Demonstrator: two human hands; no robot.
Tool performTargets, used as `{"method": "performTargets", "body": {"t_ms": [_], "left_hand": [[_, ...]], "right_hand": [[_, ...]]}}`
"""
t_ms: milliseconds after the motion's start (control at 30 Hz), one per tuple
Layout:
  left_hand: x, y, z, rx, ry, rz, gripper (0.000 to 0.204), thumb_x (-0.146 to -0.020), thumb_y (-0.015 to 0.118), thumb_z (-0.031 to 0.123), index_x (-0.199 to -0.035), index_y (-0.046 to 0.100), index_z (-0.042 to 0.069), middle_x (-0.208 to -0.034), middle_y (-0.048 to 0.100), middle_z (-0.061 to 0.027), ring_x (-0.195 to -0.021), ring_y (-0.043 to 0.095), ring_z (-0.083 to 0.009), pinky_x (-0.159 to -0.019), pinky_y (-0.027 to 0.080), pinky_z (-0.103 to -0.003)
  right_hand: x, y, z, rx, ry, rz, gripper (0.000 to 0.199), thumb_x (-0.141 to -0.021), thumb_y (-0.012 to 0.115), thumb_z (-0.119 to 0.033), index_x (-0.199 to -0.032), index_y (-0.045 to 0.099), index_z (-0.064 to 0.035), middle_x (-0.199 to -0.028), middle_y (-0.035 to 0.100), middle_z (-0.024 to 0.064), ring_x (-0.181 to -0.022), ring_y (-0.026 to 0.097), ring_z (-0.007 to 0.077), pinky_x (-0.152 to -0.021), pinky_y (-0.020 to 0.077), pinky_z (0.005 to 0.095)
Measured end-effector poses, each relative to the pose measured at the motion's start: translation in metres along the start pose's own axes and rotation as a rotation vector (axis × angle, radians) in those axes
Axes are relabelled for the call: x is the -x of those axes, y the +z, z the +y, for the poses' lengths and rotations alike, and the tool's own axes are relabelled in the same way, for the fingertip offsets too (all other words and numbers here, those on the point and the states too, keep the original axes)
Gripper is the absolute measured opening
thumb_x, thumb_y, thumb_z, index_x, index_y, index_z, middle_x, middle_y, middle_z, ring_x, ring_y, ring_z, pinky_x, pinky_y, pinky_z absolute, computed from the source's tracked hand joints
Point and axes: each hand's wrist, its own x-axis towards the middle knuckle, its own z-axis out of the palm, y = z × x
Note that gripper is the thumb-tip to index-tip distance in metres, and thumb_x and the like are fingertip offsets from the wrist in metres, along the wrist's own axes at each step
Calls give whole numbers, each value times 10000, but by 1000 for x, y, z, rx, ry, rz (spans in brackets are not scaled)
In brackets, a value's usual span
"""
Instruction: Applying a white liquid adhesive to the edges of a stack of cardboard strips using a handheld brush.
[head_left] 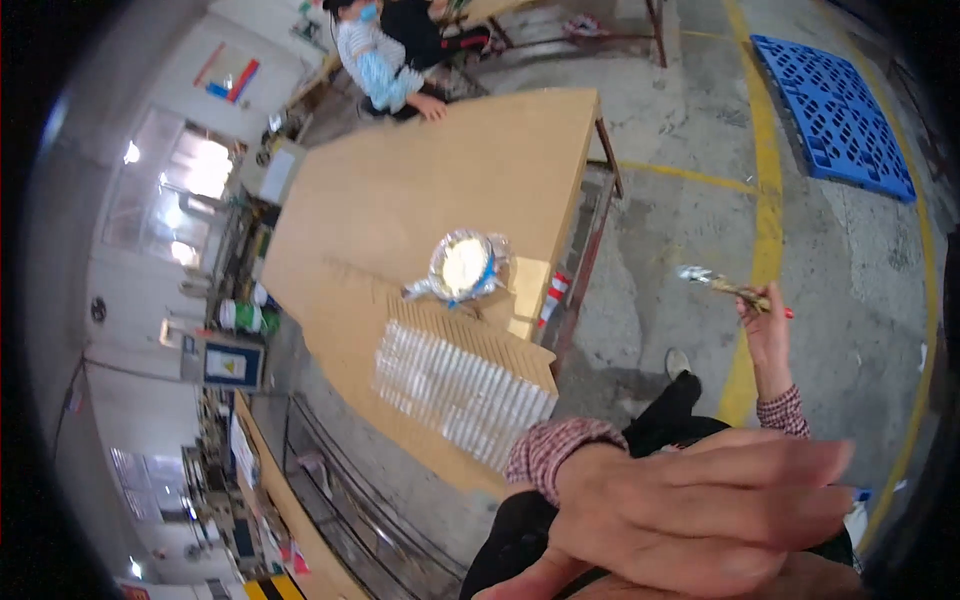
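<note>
Wrapped sticks [722, 285], a thin bundle with a shiny end, are pinched in the right hand [765, 335] high over the floor [680, 220], away from the surface [420, 190]. Left hand [700, 510] is released, fingers spread, holding nothing. With such a light pinch, the bundle may slip and fall

Your left hand [700, 520] fills the foreground, flat, fingers together and extended. Your right hand [765, 330] is raised farther out, fingers pinched shut.
</note>
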Motion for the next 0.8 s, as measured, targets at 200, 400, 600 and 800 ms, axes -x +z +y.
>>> {"method": "performTargets", "body": {"t_ms": [200, 400, 600, 800], "left_hand": [[-47, -95, -67, 184, 255, -110, 535, -884, 343, 455, -1198, 476, 44, -1173, 479, -233, -1165, 305, -492, -916, 268, -604], [-48, -156, -78, -435, 214, -116, 565, -872, 224, 553, -944, 604, 141, -967, 586, -48, -1065, 440, -367, -853, 321, -537], [-28, -279, -121, -1223, -199, 445, 274, -902, 404, 223, -889, 569, 5, -904, 600, -133, -897, 549, -268, -798, 425, -354], [45, -404, -42, -1997, -486, 812, 119, -807, 527, 67, -886, 601, 17, -842, 591, -136, -815, 562, -245, -710, 430, -303]], "right_hand": [[-79, -68, -89, 152, -118, 97, 240, -868, 514, -248, -880, 543, -10, -923, 556, 96, -892, 518, 193, -759, 428, 294], [-172, -136, -143, 45, -152, 255, 240, -846, 552, -216, -880, 535, 21, -938, 547, 103, -889, 534, 232, -802, 464, 326], [-308, -145, -175, -27, -75, 247, 220, -848, 543, -180, -863, 519, 39, -900, 553, 116, -894, 539, 271, -826, 487, 359], [-437, -61, -170, 30, 83, 117, 218, -846, 545, -183, -845, 500, 30, -970, 519, 185, -922, 528, 300, -818, 483, 342]]}}
